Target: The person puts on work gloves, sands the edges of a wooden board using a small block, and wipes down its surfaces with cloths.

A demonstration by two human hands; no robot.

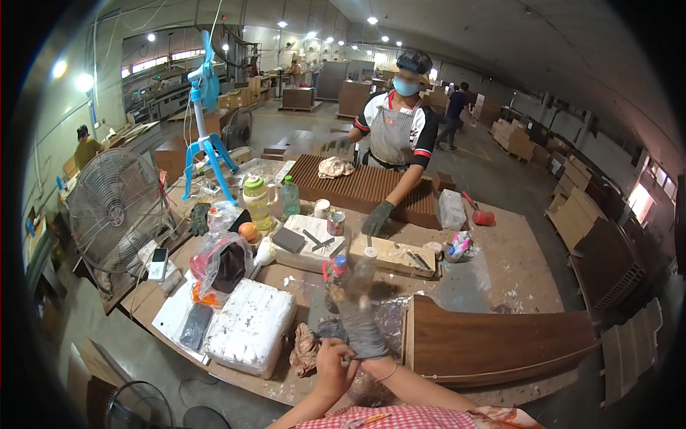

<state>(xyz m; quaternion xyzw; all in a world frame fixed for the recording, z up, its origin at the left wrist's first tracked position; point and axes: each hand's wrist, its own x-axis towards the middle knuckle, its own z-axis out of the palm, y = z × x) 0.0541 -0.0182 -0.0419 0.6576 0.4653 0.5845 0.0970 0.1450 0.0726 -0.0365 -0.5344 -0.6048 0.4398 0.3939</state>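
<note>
My right hand [363, 330] wears a grey glove and reaches up over the worktable, its fingers smeared by motion. Bare, my left hand [336, 368] closes at the wrist of that glove and pinches its cuff. A crumpled brown rag [305, 349] lies beside my left hand. Just beyond the gloved fingers stand a blue-capped bottle [339, 266] and a clear bottle [365, 266]. To the right of my hands rests a brown wooden panel [500, 337] with a curved edge.
A white wrapped block [251, 325] sits at left, near a phone [158, 264] and plastic bags [214, 259]. Across the worktable [514, 250], a masked co-worker [400, 125] in gloves touches ridged brown slats [357, 187]. A caged fan [114, 211] stands left.
</note>
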